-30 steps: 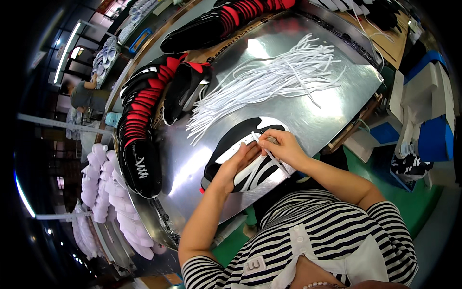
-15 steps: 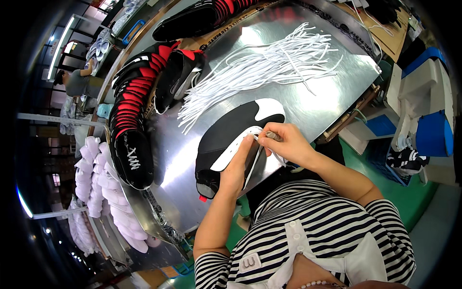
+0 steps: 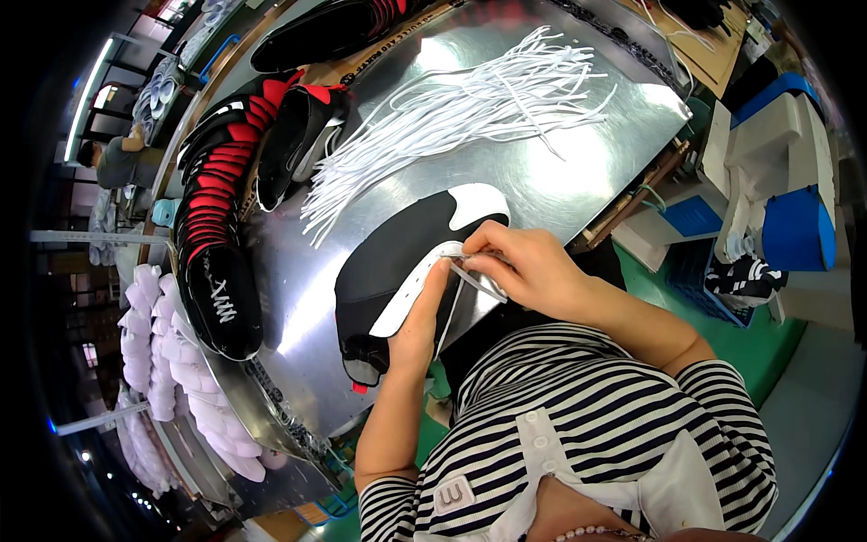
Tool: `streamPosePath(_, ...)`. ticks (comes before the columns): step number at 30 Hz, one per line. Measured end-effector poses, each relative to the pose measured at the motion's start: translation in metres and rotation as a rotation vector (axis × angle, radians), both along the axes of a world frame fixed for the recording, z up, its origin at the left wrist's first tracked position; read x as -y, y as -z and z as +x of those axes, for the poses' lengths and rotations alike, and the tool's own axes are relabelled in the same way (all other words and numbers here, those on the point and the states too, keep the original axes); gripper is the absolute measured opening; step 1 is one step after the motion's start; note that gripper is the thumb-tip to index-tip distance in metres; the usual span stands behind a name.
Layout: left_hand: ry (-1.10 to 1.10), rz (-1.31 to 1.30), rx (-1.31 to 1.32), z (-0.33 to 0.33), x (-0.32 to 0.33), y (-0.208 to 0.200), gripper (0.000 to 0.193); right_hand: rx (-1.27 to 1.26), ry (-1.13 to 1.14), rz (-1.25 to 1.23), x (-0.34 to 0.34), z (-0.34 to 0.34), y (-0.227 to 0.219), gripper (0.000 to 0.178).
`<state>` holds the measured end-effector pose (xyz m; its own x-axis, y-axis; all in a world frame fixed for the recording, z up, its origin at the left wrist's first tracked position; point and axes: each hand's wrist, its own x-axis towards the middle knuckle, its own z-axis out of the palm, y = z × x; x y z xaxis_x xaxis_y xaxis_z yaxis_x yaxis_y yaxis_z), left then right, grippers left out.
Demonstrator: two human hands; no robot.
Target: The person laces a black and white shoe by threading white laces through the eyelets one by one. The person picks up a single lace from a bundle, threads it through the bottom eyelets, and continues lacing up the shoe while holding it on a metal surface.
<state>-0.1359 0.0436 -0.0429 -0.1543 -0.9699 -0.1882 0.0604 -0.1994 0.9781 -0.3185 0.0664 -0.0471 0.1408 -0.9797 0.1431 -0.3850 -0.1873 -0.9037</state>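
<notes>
A black shoe upper [image 3: 390, 253] with a white toe patch, a white eyelet strip and a small red tab lies tilted over the near edge of the metal table. My left hand [image 3: 419, 323] is closed on its eyelet strip, thumb on top and the other fingers hidden beneath. At the strip's far end, my right hand [image 3: 531, 269] pinches a white shoelace [image 3: 480, 286] with thumb and forefinger. Part of the lace hangs below the strip. Whether a small tool is also in the right fingers is hidden. Beyond the upper lies a loose bundle of white shoelaces [image 3: 461, 117].
Nested black-and-red shoe uppers [image 3: 209, 217] curve along the table's left side, with more uppers [image 3: 330, 41] at the far edge. White stacked pieces [image 3: 185, 361] stand left of the metal table [image 3: 302, 384]. A blue crate [image 3: 713, 289] sits right. Another person [image 3: 126, 161] is far left.
The whole view has shifted slightly. My right hand has turned over, its back now up; the light-brown handle seen in its fingers earlier no longer shows. The left hand keeps its hold.
</notes>
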Motion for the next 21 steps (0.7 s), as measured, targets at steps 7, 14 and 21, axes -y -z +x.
streamPosePath(7,0.083,-0.545,0.448,-0.002,-0.005,0.001,0.019,-0.149,-0.007,0.023,0.005,0.006,0.004,0.019)
streamPosePath(14,0.251,-0.42,0.56,0.014,-0.016,0.018,0.031,-0.385,-0.131,0.016,0.018,0.022,0.007,0.026)
streamPosePath(21,0.11,0.018,-0.026,0.035,0.002,0.021,0.025,-0.25,-0.004,-0.077,0.002,-0.019,-0.027,0.012)
